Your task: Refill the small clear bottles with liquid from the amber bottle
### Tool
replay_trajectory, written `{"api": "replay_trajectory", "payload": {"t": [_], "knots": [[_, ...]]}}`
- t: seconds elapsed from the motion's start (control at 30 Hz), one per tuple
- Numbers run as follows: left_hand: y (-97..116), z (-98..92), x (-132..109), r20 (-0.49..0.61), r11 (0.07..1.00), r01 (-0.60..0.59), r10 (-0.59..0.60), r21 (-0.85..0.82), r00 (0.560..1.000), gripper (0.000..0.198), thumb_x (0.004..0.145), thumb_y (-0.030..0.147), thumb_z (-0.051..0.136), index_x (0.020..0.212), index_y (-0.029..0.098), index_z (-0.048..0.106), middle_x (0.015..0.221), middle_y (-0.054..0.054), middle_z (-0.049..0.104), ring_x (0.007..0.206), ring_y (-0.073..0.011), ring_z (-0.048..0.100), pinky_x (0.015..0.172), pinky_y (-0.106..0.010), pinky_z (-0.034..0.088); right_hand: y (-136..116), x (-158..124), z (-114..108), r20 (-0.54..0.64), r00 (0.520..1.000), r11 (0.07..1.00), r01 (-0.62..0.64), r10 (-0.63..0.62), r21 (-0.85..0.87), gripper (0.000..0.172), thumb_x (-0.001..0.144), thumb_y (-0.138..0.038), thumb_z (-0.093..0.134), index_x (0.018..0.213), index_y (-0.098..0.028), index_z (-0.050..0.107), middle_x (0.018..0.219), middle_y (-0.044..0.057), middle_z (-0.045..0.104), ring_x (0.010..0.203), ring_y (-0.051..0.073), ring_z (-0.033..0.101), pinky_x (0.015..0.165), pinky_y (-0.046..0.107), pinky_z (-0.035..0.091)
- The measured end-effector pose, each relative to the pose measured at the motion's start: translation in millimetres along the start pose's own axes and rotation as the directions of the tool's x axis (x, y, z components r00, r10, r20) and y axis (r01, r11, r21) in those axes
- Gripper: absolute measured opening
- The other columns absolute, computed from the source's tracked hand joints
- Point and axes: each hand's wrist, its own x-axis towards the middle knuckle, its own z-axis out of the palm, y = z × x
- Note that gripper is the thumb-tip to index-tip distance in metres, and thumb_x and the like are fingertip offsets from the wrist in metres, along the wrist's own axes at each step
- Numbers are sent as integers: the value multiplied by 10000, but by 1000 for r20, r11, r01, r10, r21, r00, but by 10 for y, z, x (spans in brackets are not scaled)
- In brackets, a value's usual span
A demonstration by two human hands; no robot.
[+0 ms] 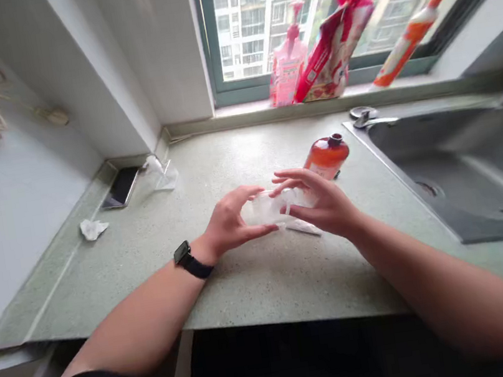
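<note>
A small clear plastic bottle [262, 210], partly blurred, is held on its side above the counter between my two hands. My left hand [233, 216] wraps around its base end, with the thumb below and the fingers above. At the other end, my right hand [322, 200] curves its thumb and fingers around the narrow top, where a white piece [287, 201] shows. Below them a thin white item [303, 228] lies on the counter. Just behind my right hand stands an uncapped red-orange bottle [328, 155], its lower part hidden by my fingers.
A steel sink [448, 209] lies to the right. On the speckled counter [125, 264] at left are a phone [121, 188], crumpled tissue [94, 229] and a clear plastic wrapper [162, 173]. A pink pump bottle [289, 66], red bag [335, 50] and orange-white bottle [415, 35] line the windowsill.
</note>
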Motion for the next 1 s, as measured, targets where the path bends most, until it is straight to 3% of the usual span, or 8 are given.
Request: {"api": "replay_trajectory", "payload": {"t": [0.23, 0.43, 0.57, 0.73, 1.0], "knots": [[70, -5, 10, 29, 999, 34, -34, -3, 999, 696, 783, 478, 933, 1337, 184, 631, 1246, -128, 755, 1118, -270, 740, 977, -422, 593, -36, -24, 66, -73, 997, 995, -16, 8, -103, 445, 864, -319, 851, 1264, -292, 657, 1059, 39, 776, 975, 239, 745, 895, 437, 580], [49, -9, 7, 21, 998, 52, -51, -33, 998, 668, 796, 437, 929, 1343, 190, 637, 1278, -127, 746, 1130, -260, 734, 973, -404, 591, -34, -11, 35, -16, 1000, 1000, 15, -15, 22, 576, 893, -299, 819, 1416, -307, 576, 1223, 63, 771, 1204, 270, 728, 1107, 501, 536], [62, -6, 8, 29, 995, 68, -66, -69, 997, 661, 798, 423, 928, 1343, 189, 639, 1274, -127, 750, 1119, -254, 741, 980, -401, 596, -19, -11, 13, 6, 1000, 998, -22, 21, 65, 519, 918, -326, 795, 1401, -307, 607, 1298, 73, 751, 1191, 258, 740, 1072, 479, 582], [148, 13, 3, 7, 995, 98, -98, -8, 995, 699, 766, 492, 939, 1313, 178, 635, 1232, -127, 753, 1036, -252, 752, 946, -418, 603, -29, -17, 4, -55, 997, 997, -53, 56, 59, 407, 863, -339, 851, 1231, -293, 683, 1177, 48, 769, 1071, 244, 766, 1000, 457, 625], [242, -2, 4, 0, 991, 83, -83, 107, 997, 697, 791, 564, 903, 1299, 198, 596, 1185, -108, 738, 1018, -256, 729, 921, -430, 600, -122, -19, 73, -197, 980, 1000, -24, 20, -17, 346, 803, -350, 900, 1051, -270, 672, 967, 9, 768, 918, 213, 791, 913, 411, 684]]}}
